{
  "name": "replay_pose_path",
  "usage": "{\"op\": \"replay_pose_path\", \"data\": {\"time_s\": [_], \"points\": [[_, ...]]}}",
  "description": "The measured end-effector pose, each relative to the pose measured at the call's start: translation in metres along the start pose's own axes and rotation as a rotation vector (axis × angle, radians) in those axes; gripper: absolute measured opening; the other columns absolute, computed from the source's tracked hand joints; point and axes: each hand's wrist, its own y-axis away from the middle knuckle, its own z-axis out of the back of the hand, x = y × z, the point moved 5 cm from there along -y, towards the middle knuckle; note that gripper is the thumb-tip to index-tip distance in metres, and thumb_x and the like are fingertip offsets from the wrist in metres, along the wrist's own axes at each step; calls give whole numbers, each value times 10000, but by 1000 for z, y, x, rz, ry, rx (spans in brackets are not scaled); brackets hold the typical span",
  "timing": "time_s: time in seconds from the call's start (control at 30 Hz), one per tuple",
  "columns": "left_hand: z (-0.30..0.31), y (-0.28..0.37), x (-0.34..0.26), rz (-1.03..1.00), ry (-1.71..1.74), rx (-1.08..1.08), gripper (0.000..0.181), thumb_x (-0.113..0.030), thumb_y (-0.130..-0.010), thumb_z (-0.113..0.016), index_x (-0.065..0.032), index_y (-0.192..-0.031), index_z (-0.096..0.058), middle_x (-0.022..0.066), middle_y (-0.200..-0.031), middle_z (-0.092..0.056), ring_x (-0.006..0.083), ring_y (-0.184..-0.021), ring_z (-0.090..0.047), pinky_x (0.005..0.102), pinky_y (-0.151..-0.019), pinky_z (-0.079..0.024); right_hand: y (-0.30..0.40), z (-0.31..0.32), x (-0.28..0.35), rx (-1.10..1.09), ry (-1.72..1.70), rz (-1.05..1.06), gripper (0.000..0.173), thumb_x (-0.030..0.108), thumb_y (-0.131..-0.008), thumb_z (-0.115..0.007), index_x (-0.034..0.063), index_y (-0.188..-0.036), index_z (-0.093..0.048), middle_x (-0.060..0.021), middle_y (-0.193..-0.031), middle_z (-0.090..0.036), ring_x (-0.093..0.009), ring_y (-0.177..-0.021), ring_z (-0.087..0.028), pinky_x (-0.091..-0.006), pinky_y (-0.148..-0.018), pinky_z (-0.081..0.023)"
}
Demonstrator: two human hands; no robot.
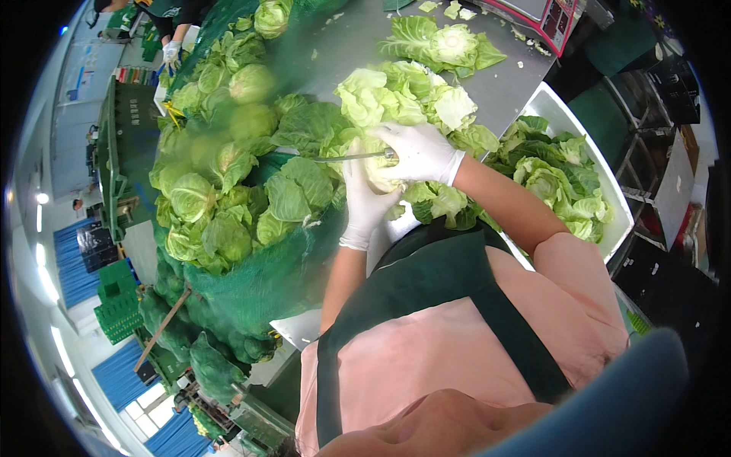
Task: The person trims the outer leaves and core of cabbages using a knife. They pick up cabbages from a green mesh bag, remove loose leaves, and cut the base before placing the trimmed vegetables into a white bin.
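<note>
My left hand (368,200), in a white glove, cups a pale green cabbage (378,170) from its near left side. My gloved right hand (421,153) grips a knife (354,156); its narrow blade points left across the cabbage, and the fingers hide most of the handle. I cannot tell whether the edge is cutting in. Just beyond my hands sit pale, leafy cabbages (394,94) on a metal table (320,63). Many whole cabbages (194,197) lie to the left on green mesh netting (251,285). Loose leaves (442,200) hang below my right wrist.
A white tub (619,220) with green outer leaves (562,177) stands at the right. A red-edged scale (551,25) is on the table's far right. Another person's gloved hand (171,54) shows at upper left. Filled green mesh sacks (211,365) are stacked at lower left.
</note>
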Motion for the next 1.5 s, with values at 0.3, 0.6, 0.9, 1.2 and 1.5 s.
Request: {"op": "replay_pose_path", "data": {"time_s": [0.3,0.6,0.9,1.2,1.5], "points": [[-2,3,2,5,-58,52,1169,-164,-602,-886,8,-1533,-200,252,-1515,-309,401,-1409,-317,453,-1170,-298,-14,25,-36,23,-79,39,354,344,-789,-715,174,-1096,-669,-81,-818,-690,-255,-709,-688,-388,-642,-549],[-12,-9,-17,-109,-252,82,1076,-206,-626,-873,33,-1487,-274,261,-1495,-331,426,-1380,-336,497,-1165,-281,-6,3,-11,142,225,74,370,352,-786,-680,67,-1021,-663,-128,-788,-666,-339,-686,-669,-430,-612,-541],[-10,-12,-27,-104,-283,65,1071,-230,-619,-870,47,-1471,-282,280,-1444,-351,435,-1345,-356,498,-1131,-320,6,22,-4,78,97,55,690,380,-738,-723,64,-1326,-548,-174,-972,-681,-328,-696,-682,-415,-621,-554],[-19,-21,-40,-144,-376,60,1071,-288,-612,-881,44,-1458,-314,273,-1409,-397,433,-1316,-389,518,-1113,-324,-9,23,-28,182,93,-107,472,280,-766,-666,43,-1171,-620,-192,-865,-678,-324,-693,-675,-410,-609,-550],[-7,-28,-52,-11,-341,176,970,-254,-644,-812,27,-1456,-361,286,-1397,-448,462,-1321,-409,545,-1115,-322,-3,20,-43,-106,-68,-51,412,234,-759,-707,66,-1134,-674,-215,-849,-690,-384,-781,-677,-469,-690,-536]]}}
